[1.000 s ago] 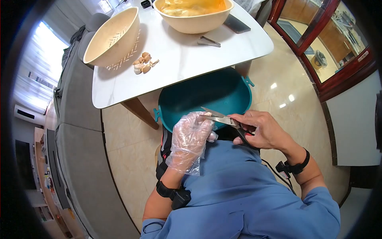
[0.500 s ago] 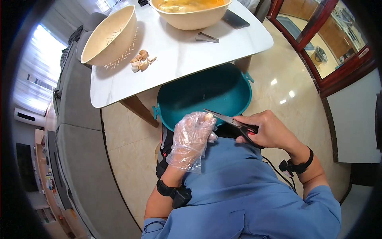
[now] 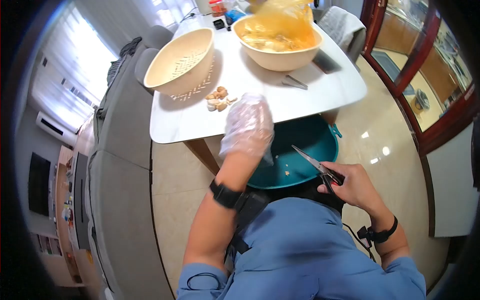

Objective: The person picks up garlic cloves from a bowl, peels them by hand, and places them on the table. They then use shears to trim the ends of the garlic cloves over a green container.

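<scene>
My left hand point(image 3: 249, 122), in a clear plastic glove, reaches over the table's front edge, just right of a small pile of tan and whitish pieces point(image 3: 218, 98) that look like mushrooms. Its fingers point away and are blurred, so whether they hold anything is hidden. My right hand point(image 3: 347, 184) grips black-handled scissors point(image 3: 315, 162), their blades pointing up-left over a teal tub point(image 3: 325, 145). A few pale bits point(image 3: 287, 173) lie inside the tub, below the table edge.
On the white table point(image 3: 180, 122) stand a cream colander point(image 3: 175, 82) and a cream bowl point(image 3: 277, 60) with a yellowish plastic bag point(image 3: 285, 25). Metal tweezers point(image 3: 296, 82) and a dark flat object point(image 3: 327, 61) lie nearby. A grey sofa point(image 3: 122, 190) lines the left.
My left hand has moved up and away from the scissors, over the table beside the pile. My right hand keeps the scissors, and the view has shifted. Pale bits now show in the tub.
</scene>
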Tool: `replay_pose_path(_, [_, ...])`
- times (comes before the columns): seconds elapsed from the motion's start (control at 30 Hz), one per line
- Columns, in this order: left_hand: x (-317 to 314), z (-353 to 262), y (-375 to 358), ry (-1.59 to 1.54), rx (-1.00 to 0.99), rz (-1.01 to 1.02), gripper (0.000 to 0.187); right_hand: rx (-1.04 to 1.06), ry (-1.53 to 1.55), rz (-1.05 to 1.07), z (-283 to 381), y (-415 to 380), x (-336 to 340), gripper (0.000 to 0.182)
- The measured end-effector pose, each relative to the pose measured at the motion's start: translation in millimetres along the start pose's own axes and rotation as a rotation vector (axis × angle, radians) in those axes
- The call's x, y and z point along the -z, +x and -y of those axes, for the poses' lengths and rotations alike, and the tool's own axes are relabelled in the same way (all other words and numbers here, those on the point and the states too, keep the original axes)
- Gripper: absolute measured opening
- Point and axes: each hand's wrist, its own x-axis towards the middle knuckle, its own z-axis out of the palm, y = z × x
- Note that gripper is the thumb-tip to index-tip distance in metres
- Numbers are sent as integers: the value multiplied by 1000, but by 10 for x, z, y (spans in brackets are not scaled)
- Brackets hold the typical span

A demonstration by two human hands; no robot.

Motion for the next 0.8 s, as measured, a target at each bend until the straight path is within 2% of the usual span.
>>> replay_pose_path(0.03, [-23, -13, 143, 11, 12, -11, 18, 19, -2, 6, 20, 5, -2, 49])
replay_pose_path(0.1, [-51, -37, 365, -22, 205, 342, 20, 7, -18, -1, 51, 9, 14, 47])
replay_pose_path(0.13, [-122, 17, 356, -17, 211, 335, 20, 8, 48, -23, -34, 12, -21, 48])
replay_pose_path(0.2, [-270, 81, 309, -53, 98, 61, 13, 0, 40, -29, -66, 1, 0, 49])
replay_pose_path(0.23, [-268, 101, 257, -52, 93, 60, 13, -18, 34, -38, -75, -7, 12, 49])
replay_pose_path(0.3, [-184, 222, 83, -78, -134, -362, 10, 16, 8, -55, -89, -20, 41, 50])
replay_pose_path(0.33, [-161, 327, 46, -73, -121, -453, 10, 49, -19, -71, -101, -29, 48, 51])
replay_pose_path(0.37, [-105, 493, 29, 7, -236, -502, 12, 37, -9, -84, -112, -38, 49, 51])
replay_pose_path(0.4, [-26, 582, -18, 51, -107, -388, 14, 37, -9, -79, -114, -35, 50, 51])
replay_pose_path(0.43, [168, 611, -18, 165, 9, -117, 25, 38, -9, -75, -106, -34, 51, 51])
replay_pose_path(0.5, [105, 826, -34, 177, 8, -77, 18, 45, -6, -87, -56, -46, 46, 52])
replay_pose_path(0.63, [-50, 999, -45, 204, -39, -22, 15, 70, 65, -40, -8, 2, -18, 54])
replay_pose_path(0.73, [-79, 996, -79, 76, -150, -178, 14, 88, 38, -37, 55, -1, -9, 56])
replay_pose_path(0.8, [-62, 933, -85, 95, -110, -154, 14, 85, 14, -40, 70, 5, 12, 56])
